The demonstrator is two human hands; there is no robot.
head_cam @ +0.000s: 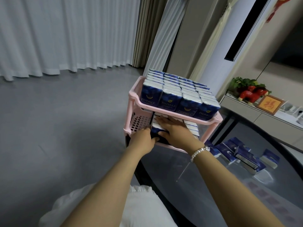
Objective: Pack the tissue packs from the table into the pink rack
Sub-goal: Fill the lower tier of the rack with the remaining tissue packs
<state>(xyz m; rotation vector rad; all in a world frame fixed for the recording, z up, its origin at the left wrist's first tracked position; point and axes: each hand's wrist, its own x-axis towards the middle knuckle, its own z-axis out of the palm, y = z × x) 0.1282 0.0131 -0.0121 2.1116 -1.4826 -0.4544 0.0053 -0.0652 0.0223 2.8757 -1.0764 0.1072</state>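
Two hands: left hand (144,136) gripping, right hand (173,128) pressing flat, seating packs (159,129) into rack (136,99) lower shelf; upper full, several packs on table (242,155) waiting.

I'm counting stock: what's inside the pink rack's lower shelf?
The lower shelf holds blue tissue packs; the left hand and right hand press a row there. The top shelf and both hands hide the rest.
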